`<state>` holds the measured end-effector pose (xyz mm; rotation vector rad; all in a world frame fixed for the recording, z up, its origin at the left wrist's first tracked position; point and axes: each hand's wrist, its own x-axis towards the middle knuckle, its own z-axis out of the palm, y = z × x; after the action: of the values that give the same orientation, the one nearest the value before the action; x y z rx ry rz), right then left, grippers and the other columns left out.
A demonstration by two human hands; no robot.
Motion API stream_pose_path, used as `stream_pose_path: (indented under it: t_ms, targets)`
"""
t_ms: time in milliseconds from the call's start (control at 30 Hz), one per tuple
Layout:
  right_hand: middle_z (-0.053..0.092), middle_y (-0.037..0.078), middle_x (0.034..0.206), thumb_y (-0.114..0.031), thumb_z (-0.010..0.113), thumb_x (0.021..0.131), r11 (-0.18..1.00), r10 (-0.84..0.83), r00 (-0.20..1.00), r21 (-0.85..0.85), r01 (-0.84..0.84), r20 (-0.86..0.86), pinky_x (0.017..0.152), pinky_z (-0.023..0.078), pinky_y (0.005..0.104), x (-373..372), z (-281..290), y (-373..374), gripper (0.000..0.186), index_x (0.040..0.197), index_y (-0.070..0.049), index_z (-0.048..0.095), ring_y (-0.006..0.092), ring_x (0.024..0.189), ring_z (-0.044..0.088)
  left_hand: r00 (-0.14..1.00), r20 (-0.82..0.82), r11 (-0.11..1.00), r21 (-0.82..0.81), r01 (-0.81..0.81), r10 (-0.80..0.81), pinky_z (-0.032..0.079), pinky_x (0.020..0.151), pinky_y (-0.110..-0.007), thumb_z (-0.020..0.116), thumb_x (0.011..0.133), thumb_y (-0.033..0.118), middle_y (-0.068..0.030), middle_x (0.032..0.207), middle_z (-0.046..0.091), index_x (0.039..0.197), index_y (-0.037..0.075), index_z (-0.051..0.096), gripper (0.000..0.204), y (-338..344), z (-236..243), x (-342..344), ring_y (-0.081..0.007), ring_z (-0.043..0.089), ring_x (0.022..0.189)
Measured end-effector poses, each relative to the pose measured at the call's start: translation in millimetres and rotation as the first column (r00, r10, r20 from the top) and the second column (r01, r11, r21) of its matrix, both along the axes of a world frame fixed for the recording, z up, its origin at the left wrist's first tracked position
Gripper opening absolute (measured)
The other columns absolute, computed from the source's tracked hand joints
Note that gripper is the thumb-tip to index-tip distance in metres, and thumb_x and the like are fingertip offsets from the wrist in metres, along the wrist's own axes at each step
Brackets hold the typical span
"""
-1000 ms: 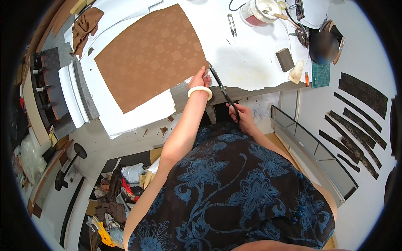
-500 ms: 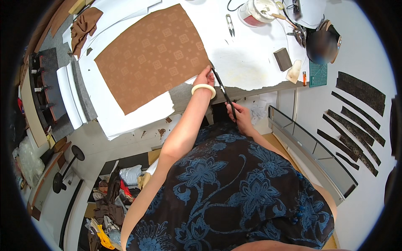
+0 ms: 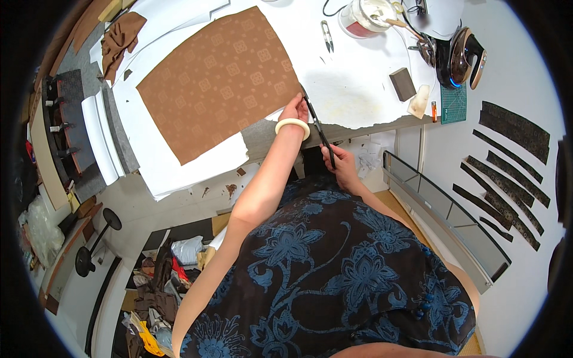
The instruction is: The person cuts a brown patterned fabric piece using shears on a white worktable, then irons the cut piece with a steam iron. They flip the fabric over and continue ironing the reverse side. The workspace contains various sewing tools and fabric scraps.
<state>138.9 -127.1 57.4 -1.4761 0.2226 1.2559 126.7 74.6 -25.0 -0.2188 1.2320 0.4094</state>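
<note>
A brown patterned piece of fabric or leather [image 3: 215, 83] lies on white paper [image 3: 197, 176]. At its lower right corner my left hand [image 3: 293, 111], wearing a cream bangle [image 3: 291, 124] on the wrist, pinches the edge, fingertips partly hidden beneath. My right hand [image 3: 338, 160] grips the handles of long black scissors [image 3: 319, 128] at the table's front edge; the blades run up to the fabric's right edge, beside my left fingers. Whether they are open around the material is too small to tell.
Beyond lie small snips [image 3: 327, 36], a white tub [image 3: 364, 19], an iron [image 3: 461, 58], a dark block [image 3: 402, 85], an orange lighter [image 3: 434, 111] and a green mat [image 3: 453, 102]. Crumpled brown cloth [image 3: 119, 42] is at upper left. A glass-panelled frame [image 3: 444, 221] leans at right.
The brown piece has shifted slightly to the right. My left hand has moved a little up and right with it; the scissors and my right hand have moved slightly, now a bit more upright.
</note>
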Motion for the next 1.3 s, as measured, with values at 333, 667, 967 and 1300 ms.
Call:
stream_pose_path:
  t_ms: [333, 667, 967, 1300]
  targets:
    - [0.055, -0.009, 0.072, -0.024, 0.075, 0.098, 1.0, 0.019, 1.0, -0.021, -0.019, 0.001, 0.05, 0.03, 0.0198, 3, 0, -2, 0.025, 0.112, -0.004, 0.075, 0.001, 0.057, 0.044, 1.0, -0.023, 1.0, -0.005, 0.005, -0.005, 0.059, 0.054, -0.02, 0.073, 0.094, 0.003, -0.0064, 0.083, 0.07, 0.096, 0.002, 0.065, 0.009, 0, 2, 1, -0.0123, 0.068, 0.065]
    - [0.057, -0.006, 0.075, -0.026, 0.075, 0.098, 0.999, 0.036, 0.999, -0.035, -0.035, 0.026, 0.047, 0.03, 0.0195, 4, -3, -4, 0.026, 0.112, -0.004, 0.074, 0.0014, 0.055, 0.046, 0.999, -0.032, 1.0, 0.026, 0.014, -0.013, 0.059, 0.056, -0.022, 0.077, 0.092, 0.01, -0.0087, 0.089, 0.071, 0.102, 0.002, 0.064, 0.018, 2, 12, 0, -0.0161, 0.068, 0.07]
    - [0.058, -0.006, 0.071, -0.027, 0.074, 0.097, 0.996, 0.042, 0.999, -0.078, -0.04, 0.023, 0.046, 0.03, 0.0204, 14, 3, 11, 0.022, 0.097, -0.005, 0.072, 0.0017, 0.051, 0.045, 0.995, -0.092, 0.993, 0.114, 0.037, -0.027, 0.059, 0.052, -0.025, 0.082, 0.087, 0.008, -0.0102, 0.09, 0.07, 0.104, 0.0, 0.062, 0.027, -4, -8, -11, -0.0179, 0.068, 0.065]
    - [0.058, -0.006, 0.07, -0.028, 0.078, 0.095, 0.999, -0.004, 0.999, -0.051, 0.006, 0.036, 0.045, 0.029, 0.0213, 10, -2, 16, 0.023, 0.093, -0.006, 0.073, 0.0016, 0.05, 0.044, 0.991, -0.124, 0.992, 0.105, 0.065, -0.052, 0.06, 0.054, -0.023, 0.08, 0.088, 0.004, -0.0066, 0.083, 0.07, 0.097, 0.003, 0.065, 0.017, -2, 12, -8, -0.0149, 0.068, 0.064]
